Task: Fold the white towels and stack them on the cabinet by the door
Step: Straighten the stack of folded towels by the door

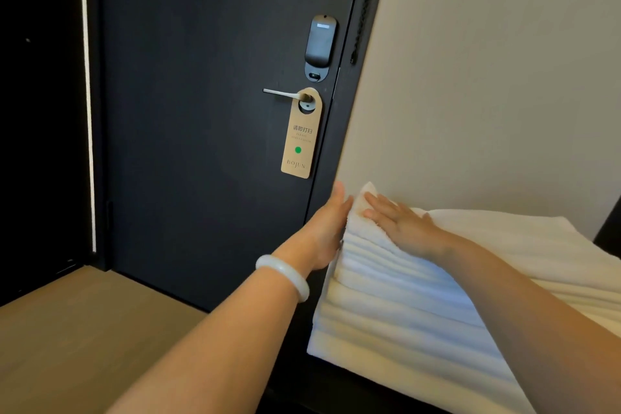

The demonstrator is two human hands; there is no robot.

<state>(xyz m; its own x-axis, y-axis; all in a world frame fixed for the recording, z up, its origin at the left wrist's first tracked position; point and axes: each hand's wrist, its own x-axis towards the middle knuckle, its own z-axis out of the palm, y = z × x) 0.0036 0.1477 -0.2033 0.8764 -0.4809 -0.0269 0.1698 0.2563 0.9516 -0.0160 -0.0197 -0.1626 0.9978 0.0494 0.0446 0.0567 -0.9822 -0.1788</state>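
Pressing ribbed white towels (386, 296), left hand (327, 232), right hand (403, 223)

door hanger (301, 136) (green dot) on handle (285, 95)

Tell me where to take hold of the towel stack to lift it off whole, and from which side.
Clamp the whole towel stack top to bottom: one palm under the bottom layer, the other flat on top, where the right hand lies now. Come from the near, open side; the wall closes the far side. The loose folded layers would likely slide apart if pinched singly.
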